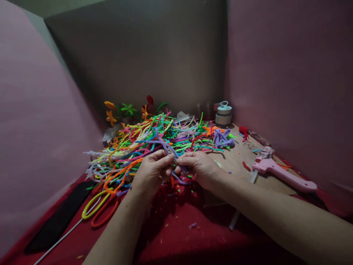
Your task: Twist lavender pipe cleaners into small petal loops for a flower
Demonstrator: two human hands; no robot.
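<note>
My left hand [154,170] and my right hand [197,167] meet at the middle of the view, fingertips pinched together. Both are closed on a light purple pipe cleaner [165,145], which loops up from between the fingers. Right behind the hands lies a big tangled heap of pipe cleaners [149,141] in several colours. A yellow loop [95,206] and an orange loop [106,217] lie at the heap's near left edge.
A pink glue gun [281,173] lies on the wooden board [237,162] at right. A round grey tin [224,114] stands at the back, with pipe-cleaner flowers [127,109] at back left. A thin metal rod [60,239] crosses the red cloth [182,235]. Pink walls close both sides.
</note>
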